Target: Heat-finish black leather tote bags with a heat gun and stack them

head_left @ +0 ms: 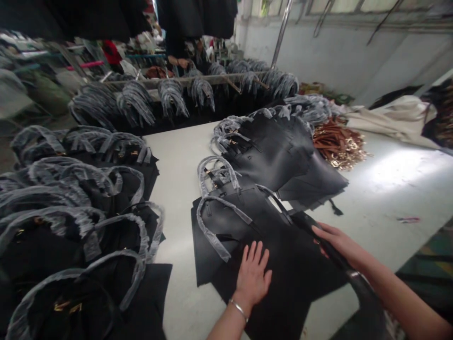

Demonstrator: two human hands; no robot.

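My left hand (253,276), with a metal bangle at the wrist, lies flat with fingers spread on a black leather-like bag panel (283,278). My right hand (339,243) is closed round a long black hose nozzle (332,257). A metal ring shows behind the grip, and a dark hose trails toward the lower right. The nozzle's front end is over the right part of the black panels; I cannot tell whether it touches them. Beyond my left fingers, a bag handle (212,236) in clear plastic wrap arches over the panel.
Black bags with wrapped handles (85,226) crowd the table's left side. Behind the panels lie a black stack (276,151) and brown straps with gold clasps (338,144). More bags hang on a rack (170,85); a person's hand (182,63) shows beyond it. Beige cloth (396,118) lies at right.
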